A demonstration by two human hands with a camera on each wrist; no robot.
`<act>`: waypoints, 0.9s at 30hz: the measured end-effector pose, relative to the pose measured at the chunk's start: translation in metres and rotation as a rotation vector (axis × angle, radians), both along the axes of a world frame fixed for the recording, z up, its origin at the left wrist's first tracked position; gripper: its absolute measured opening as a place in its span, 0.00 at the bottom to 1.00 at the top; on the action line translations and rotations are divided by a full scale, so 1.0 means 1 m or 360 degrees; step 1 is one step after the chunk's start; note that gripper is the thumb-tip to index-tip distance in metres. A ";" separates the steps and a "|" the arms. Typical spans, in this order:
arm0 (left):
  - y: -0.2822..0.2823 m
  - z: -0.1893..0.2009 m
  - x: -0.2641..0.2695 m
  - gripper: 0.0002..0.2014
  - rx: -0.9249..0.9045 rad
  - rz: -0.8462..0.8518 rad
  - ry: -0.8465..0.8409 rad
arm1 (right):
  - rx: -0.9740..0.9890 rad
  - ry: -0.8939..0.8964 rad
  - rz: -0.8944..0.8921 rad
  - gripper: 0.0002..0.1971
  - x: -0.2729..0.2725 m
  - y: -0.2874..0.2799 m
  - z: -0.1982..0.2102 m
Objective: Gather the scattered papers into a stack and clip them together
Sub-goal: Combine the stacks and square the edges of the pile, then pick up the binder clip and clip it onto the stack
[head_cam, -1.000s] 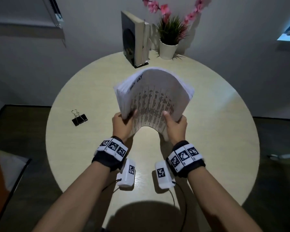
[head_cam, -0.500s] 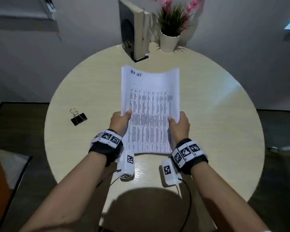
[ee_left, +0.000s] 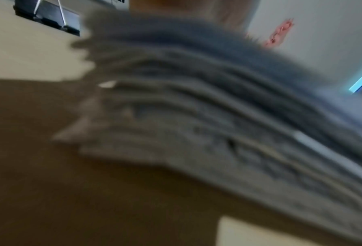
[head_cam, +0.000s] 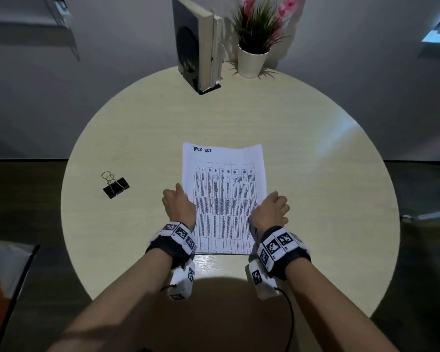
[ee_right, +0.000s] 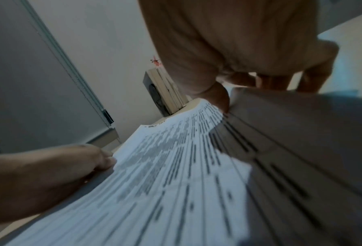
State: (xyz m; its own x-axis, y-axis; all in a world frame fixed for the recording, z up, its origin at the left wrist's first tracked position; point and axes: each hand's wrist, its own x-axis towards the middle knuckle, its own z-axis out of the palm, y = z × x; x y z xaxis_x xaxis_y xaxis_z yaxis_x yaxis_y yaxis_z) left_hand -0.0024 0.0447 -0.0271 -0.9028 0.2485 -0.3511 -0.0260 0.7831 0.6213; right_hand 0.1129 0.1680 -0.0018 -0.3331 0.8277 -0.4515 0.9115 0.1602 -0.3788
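White paper stack point(head_cam: 224, 199) flat; left hand point(head_cam: 179, 207) and right hand point(head_cam: 271, 212) grip its sides; fingers hidden.

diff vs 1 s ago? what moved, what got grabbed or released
The paper stack, held up and bowed a second ago, has come down flat onto the table. The left hand and right hand remain at its side edges, thumbs on top in the right wrist view; nothing released. The binder clip, books and plant lie unmoved.
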 end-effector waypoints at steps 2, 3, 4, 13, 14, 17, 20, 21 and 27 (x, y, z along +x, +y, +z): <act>-0.005 0.008 -0.011 0.22 0.0017 0.0130 0.0084 | 0.0211 0.0096 0.0042 0.35 -0.007 0.002 0.010; -0.010 0.013 -0.021 0.24 0.0047 0.0274 0.0154 | 0.0329 0.0162 0.0133 0.36 -0.014 0.002 0.015; -0.018 0.019 -0.033 0.27 0.0065 0.0451 0.0258 | 0.0401 0.0213 0.0275 0.35 -0.021 0.001 0.019; -0.096 0.004 -0.108 0.27 -0.0181 0.0854 -0.0094 | 0.0038 -0.0233 0.1363 0.34 -0.066 -0.018 0.001; -0.097 -0.001 -0.108 0.22 -0.0113 0.0856 -0.0052 | 0.0036 -0.0271 0.1401 0.34 -0.066 -0.019 -0.001; -0.091 -0.003 -0.108 0.13 0.0192 0.0863 0.0148 | 0.0073 -0.0307 0.1445 0.33 -0.067 -0.021 -0.004; -0.072 0.013 -0.107 0.09 0.0659 0.0743 0.0042 | 0.0020 -0.0282 0.1421 0.31 -0.073 -0.016 0.002; -0.063 0.020 -0.105 0.10 0.0827 0.0693 -0.0061 | -0.0046 -0.0182 0.1359 0.30 -0.076 -0.012 0.008; 0.000 0.061 -0.082 0.24 0.0899 -0.0306 -0.0370 | -0.0667 0.0923 0.0543 0.30 -0.096 0.012 0.066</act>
